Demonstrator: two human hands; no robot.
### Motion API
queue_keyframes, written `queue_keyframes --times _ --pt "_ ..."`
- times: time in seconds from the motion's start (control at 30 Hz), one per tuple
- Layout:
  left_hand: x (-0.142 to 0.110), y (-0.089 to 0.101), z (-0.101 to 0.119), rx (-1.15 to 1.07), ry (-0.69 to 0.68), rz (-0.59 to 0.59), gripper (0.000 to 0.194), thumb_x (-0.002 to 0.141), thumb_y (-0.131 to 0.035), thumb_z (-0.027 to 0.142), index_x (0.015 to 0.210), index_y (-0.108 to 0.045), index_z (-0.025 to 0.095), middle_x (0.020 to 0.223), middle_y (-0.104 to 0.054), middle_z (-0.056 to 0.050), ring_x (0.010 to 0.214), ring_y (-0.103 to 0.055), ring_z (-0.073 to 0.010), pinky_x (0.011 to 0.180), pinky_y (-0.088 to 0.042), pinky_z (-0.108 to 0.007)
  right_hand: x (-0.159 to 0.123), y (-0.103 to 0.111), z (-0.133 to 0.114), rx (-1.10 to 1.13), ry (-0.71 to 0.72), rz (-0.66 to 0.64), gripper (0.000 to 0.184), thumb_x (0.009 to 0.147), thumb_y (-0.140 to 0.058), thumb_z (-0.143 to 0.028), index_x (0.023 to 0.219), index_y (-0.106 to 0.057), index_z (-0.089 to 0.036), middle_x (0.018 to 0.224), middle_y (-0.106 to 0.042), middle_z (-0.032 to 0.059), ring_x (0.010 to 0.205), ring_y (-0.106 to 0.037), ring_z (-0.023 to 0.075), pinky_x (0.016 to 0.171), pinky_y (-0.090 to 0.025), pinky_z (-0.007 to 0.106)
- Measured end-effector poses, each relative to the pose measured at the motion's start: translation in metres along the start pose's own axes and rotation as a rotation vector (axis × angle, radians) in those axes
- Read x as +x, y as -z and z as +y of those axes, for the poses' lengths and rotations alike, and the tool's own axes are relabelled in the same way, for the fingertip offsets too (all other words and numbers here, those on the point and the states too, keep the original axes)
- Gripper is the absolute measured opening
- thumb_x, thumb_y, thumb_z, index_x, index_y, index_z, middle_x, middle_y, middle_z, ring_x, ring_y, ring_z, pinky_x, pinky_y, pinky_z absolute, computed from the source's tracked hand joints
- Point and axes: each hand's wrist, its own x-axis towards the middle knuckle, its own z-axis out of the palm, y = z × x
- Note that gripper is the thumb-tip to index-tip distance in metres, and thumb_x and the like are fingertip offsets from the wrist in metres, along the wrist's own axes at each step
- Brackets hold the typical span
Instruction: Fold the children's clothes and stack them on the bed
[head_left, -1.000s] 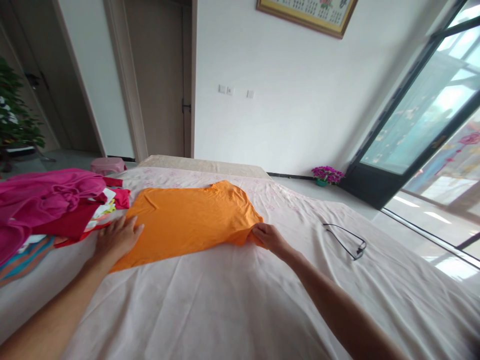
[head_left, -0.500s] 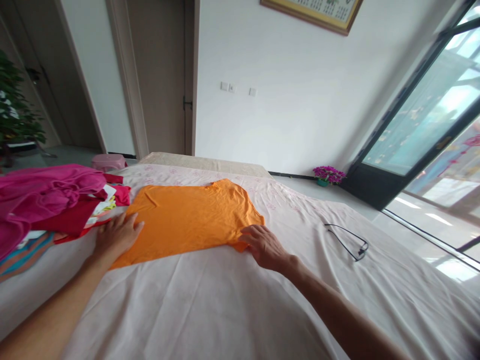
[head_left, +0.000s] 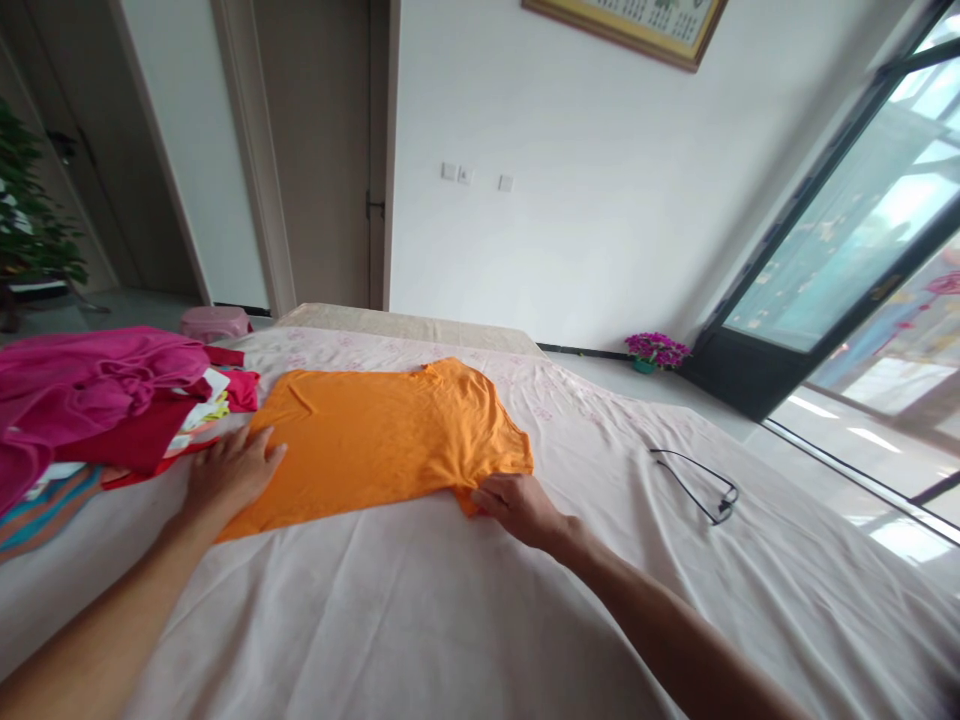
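An orange T-shirt (head_left: 367, 430) lies spread on the pale, flower-printed bed sheet (head_left: 390, 620), its bottom edge to the left and its neck and sleeve end to the right. My left hand (head_left: 232, 470) rests flat over the shirt's left end, fingers spread, near the clothes pile. At the shirt's near right corner, my right hand (head_left: 517, 505) is closed with the fingers curled, pinching the sleeve cloth. A small flap of orange fabric hangs out beside its knuckles. The fingertips of the right hand are hidden under the hand.
A heap of pink, red and striped clothes (head_left: 105, 400) lies at the left. Black-framed glasses (head_left: 724, 500) lie on the sheet at the right. Behind stand a pink stool (head_left: 215, 322), a pot of purple flowers (head_left: 656, 350) and a leafy plant (head_left: 34, 210).
My right hand has gone from loosely stretched fingers to a closed grip on the sleeve, pulling it slightly towards me. My left hand has stayed almost in place.
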Motion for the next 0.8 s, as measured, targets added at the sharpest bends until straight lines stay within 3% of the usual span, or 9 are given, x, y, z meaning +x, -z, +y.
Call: queue_keyframes --times 0.07,0.13,0.2,0.27,0.37,0.57,0.8 --pt "0.000 -0.001 0.000 0.066 0.018 0.035 0.065 0.093 -0.025 0.054 0.144 -0.043 0.017 0.150 -0.041 -0.019 0.133 -0.039 -0.0403 0.108 -0.028 -0.060 0.006 0.003 0.011 0.018 -0.168 0.070 0.043 0.102 -0.034 -0.041 0.087 -0.068 -0.020 0.076 -0.065 0.0011 0.068 -0.057 0.0131 0.065 -0.039 0.024" --pt "-0.001 -0.001 0.000 0.110 0.018 0.052 0.062 0.095 -0.025 0.052 0.143 -0.044 0.018 0.149 -0.042 -0.017 0.132 -0.042 -0.0375 0.107 -0.030 -0.057 0.017 0.007 0.028 -0.048 -0.349 0.178 0.036 0.101 -0.036 -0.038 0.108 -0.067 -0.022 0.095 -0.068 0.0041 0.084 -0.061 0.0165 0.075 -0.043 0.026" --pt "-0.001 -0.001 0.001 0.119 0.012 0.051 0.062 0.095 -0.025 0.052 0.143 -0.043 0.017 0.149 -0.042 -0.017 0.132 -0.042 -0.0368 0.107 -0.031 -0.057 0.032 0.011 0.048 -0.170 -0.514 0.234 0.037 0.098 -0.042 -0.036 0.129 -0.057 -0.023 0.121 -0.063 0.0085 0.106 -0.059 0.0212 0.086 -0.043 0.030" --pt "-0.001 0.000 0.001 0.121 0.004 0.053 0.063 0.095 -0.024 0.052 0.143 -0.044 0.016 0.149 -0.042 -0.018 0.132 -0.042 -0.0370 0.107 -0.032 -0.057 0.046 0.013 0.068 -0.271 -0.695 0.230 0.044 0.097 -0.044 -0.037 0.137 -0.049 -0.021 0.133 -0.055 0.0130 0.118 -0.053 0.0262 0.091 -0.043 0.035" --pt "-0.002 0.001 0.002 0.117 0.016 0.050 0.065 0.094 -0.023 0.053 0.143 -0.044 0.016 0.148 -0.044 -0.019 0.132 -0.043 -0.0378 0.107 -0.032 -0.058 0.062 0.012 0.093 -0.336 -0.900 0.177 0.047 0.098 -0.039 -0.046 0.134 -0.049 -0.017 0.133 -0.054 0.0176 0.122 -0.051 0.0315 0.091 -0.043 0.041" --pt "0.001 -0.004 -0.002 0.122 -0.001 0.090 0.066 0.092 -0.023 0.053 0.142 -0.047 0.017 0.148 -0.045 -0.018 0.131 -0.044 -0.0375 0.105 -0.033 -0.056 0.068 0.006 0.117 -0.353 -0.863 0.078 0.038 0.101 -0.033 -0.041 0.128 -0.053 -0.023 0.117 -0.067 0.0126 0.108 -0.063 0.0250 0.087 -0.042 0.035" --pt "0.004 -0.011 -0.006 0.147 -0.009 0.105 0.066 0.091 -0.026 0.053 0.142 -0.047 0.018 0.147 -0.046 -0.017 0.129 -0.046 -0.0365 0.106 -0.032 -0.054 0.065 0.012 0.125 -0.400 -0.839 0.082 0.039 0.101 -0.031 -0.036 0.124 -0.057 -0.021 0.115 -0.068 0.0144 0.107 -0.063 0.0273 0.087 -0.043 0.038"
